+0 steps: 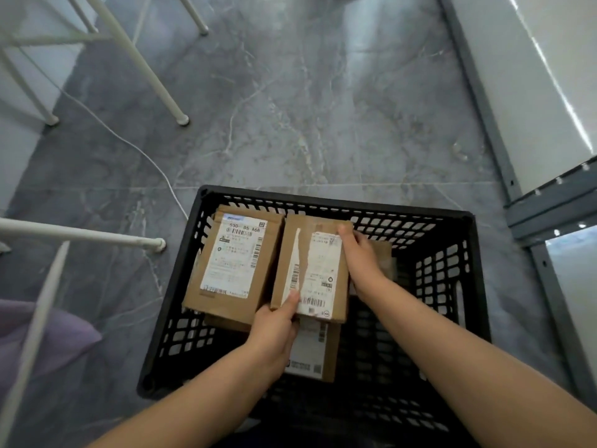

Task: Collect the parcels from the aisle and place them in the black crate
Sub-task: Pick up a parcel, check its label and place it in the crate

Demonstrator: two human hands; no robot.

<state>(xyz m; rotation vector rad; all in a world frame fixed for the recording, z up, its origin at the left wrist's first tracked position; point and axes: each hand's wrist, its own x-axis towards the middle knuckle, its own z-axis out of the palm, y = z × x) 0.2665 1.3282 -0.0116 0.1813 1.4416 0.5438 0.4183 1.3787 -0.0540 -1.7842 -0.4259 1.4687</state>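
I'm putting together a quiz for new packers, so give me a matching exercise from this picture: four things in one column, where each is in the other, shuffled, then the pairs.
1. torn-label parcel
2. parcel marked 530
3. white cable
4. black crate

A. trails over the grey floor, left of the crate
B. gripped by left hand and right hand
C. lies in the crate's left part
D. stands on the floor, holding parcels

Pairs: 1-B, 2-C, 3-A, 4-D

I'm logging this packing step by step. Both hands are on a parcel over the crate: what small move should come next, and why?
Probably lower the held parcel beside the left parcel and let go: left hand and right hand grip it over the black crate.
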